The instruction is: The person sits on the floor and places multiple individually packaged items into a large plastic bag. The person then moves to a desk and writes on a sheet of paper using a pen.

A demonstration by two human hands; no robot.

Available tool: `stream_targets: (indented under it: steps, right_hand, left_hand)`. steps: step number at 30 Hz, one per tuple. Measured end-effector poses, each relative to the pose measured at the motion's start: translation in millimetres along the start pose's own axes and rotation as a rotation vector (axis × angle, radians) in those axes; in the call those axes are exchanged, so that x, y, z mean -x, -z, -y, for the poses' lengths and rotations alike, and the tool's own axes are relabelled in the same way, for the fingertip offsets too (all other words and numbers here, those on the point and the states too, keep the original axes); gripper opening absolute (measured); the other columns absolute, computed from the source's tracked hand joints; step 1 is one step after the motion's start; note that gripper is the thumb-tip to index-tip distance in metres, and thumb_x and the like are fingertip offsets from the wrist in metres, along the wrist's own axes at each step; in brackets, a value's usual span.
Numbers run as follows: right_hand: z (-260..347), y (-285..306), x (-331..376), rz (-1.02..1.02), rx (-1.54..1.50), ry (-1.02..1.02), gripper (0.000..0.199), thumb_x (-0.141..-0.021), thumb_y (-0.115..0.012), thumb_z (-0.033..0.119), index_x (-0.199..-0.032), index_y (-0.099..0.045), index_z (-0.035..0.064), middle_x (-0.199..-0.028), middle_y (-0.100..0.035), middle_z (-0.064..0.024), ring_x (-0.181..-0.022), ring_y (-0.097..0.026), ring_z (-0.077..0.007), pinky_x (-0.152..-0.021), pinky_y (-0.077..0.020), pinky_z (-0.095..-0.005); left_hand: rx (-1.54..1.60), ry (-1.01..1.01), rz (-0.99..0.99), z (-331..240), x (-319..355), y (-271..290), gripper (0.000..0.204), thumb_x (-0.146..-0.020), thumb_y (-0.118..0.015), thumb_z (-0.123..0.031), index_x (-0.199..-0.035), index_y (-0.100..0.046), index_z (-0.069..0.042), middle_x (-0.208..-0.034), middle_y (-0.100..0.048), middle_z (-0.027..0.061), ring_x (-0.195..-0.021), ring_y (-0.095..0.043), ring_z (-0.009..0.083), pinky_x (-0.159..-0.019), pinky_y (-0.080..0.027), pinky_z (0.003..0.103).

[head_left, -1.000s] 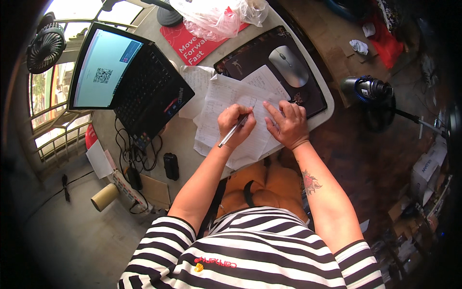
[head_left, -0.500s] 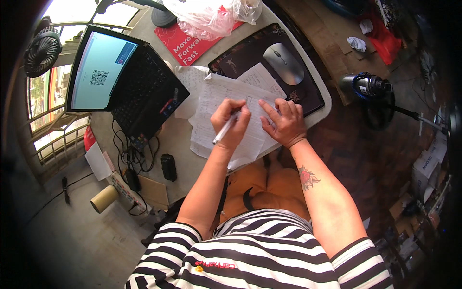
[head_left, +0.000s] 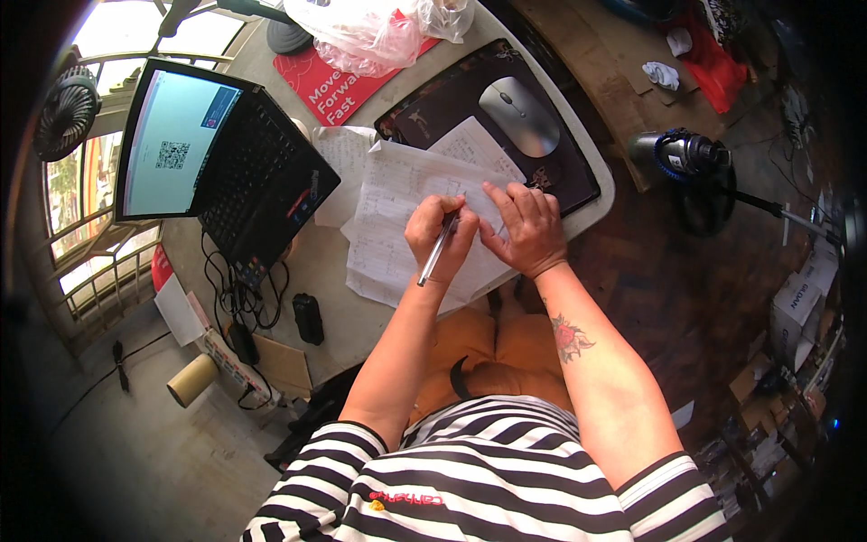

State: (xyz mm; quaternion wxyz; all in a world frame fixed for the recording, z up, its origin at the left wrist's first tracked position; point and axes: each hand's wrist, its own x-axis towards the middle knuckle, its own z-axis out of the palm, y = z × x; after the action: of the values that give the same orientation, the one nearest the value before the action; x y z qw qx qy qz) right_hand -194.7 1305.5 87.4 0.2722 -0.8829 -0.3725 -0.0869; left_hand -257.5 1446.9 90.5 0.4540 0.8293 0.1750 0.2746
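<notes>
Pinched between the fingers of my left hand point(head_left: 437, 237) is a pen point(head_left: 434, 259) with a clear barrel. Its tip end points away from me, toward the handwritten paper sheet point(head_left: 384, 248); the tip itself is hidden by my fingers. My right hand point(head_left: 527, 228) rests on the same sheet, fingers spread and holding nothing, close beside the left. The sheet is creased and overhangs the table's near edge. A smaller written sheet point(head_left: 474, 144) lies partly under it at the far side.
An open laptop point(head_left: 266, 163) stands on the left, with tangled black cables point(head_left: 239, 294) and a small black device point(head_left: 308, 318) nearer me. A grey mouse point(head_left: 519, 116) sits on a dark mouse pad point(head_left: 433, 99). Plastic bags point(head_left: 361, 32) cover part of a red mat point(head_left: 330, 95).
My left hand has slid slightly right over the sheet, nearer my right hand, and the pen has tilted more upright. The whole view has shifted a little.
</notes>
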Motion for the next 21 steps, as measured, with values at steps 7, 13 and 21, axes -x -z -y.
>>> stream_targets:
  steps: [7,13,21]
  right_hand:
    - [-1.1,-0.7,0.7,0.005,-0.002,-0.001,0.048,-0.080,-0.067,0.035,-0.123,-0.061,0.0144,-0.103,-0.054,-0.0029,-0.088,-0.055,-0.0195,-0.079,-0.0412,-0.0346]
    - [-1.1,0.1,0.0,-0.003,0.008,0.003,0.049,-0.080,-0.068,0.035,-0.123,-0.060,0.0145,-0.103,-0.054,-0.0028,-0.088,-0.054,-0.0193,-0.078,-0.0413,-0.0346]
    - [-0.5,0.9,-0.9,0.004,0.003,0.000,0.050,-0.079,-0.068,0.034,-0.124,-0.060,0.0147,-0.104,-0.054,-0.0024,-0.088,-0.054,-0.0194,-0.078,-0.0410,-0.0349]
  left_hand:
    - [-0.011,-0.010,0.019,0.7,-1.2,-1.0,0.015,-0.070,-0.070,0.000,-0.079,-0.058,-0.004,-0.073,-0.063,0.0098,-0.060,-0.061,0.0246,-0.057,-0.049,0.032]
    - [-0.011,-0.043,0.047,-2.3,-3.2,0.7,0.015,-0.070,-0.070,0.000,-0.079,-0.058,-0.004,-0.073,-0.063,0.0098,-0.059,-0.061,0.0240,-0.056,-0.049,0.032]
    - [-0.005,0.007,0.085,-2.0,-1.1,3.8,0.013,-0.074,-0.069,-0.001,-0.081,-0.058,-0.003,-0.074,-0.065,0.0091,-0.064,-0.062,0.0172,-0.062,-0.051,0.029]
